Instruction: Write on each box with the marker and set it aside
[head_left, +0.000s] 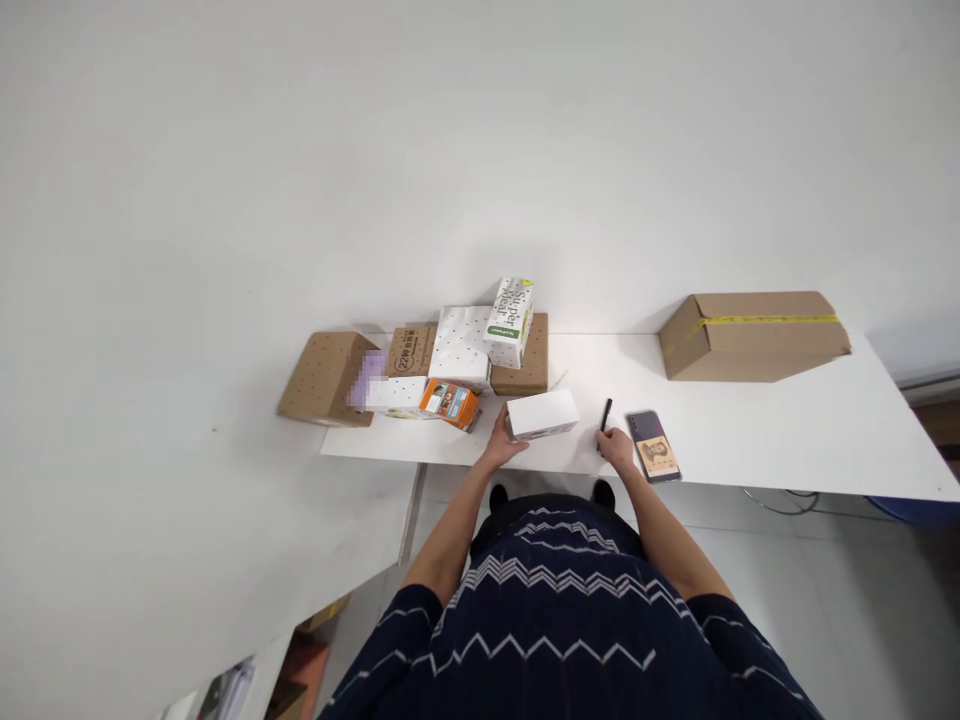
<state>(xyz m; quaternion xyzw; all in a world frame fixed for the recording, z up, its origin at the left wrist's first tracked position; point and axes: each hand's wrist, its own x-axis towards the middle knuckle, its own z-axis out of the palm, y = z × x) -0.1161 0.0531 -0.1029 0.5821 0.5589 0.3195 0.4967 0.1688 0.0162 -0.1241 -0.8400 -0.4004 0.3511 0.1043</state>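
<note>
My left hand [504, 441] grips the left end of a small white box [543, 412], thumb along its near side. The box's plain white side faces up. In my right hand [616, 447] is a black pen [606, 412], its dark end pointing away from me; my fingers hide the lower part. Just right of that hand lies a phone [652, 446] with a brown picture on its back. An orange carton [450, 402] rests to the left of the white box, close to my left hand.
Behind stand a white and green "Super Meat" carton [510, 322], a white dotted box [460, 345] and brown boxes [411, 350]. A brown dotted box [319, 375] is at the left end. A large taped cardboard box [757, 340] sits back right against the wall on the white table [795, 430].
</note>
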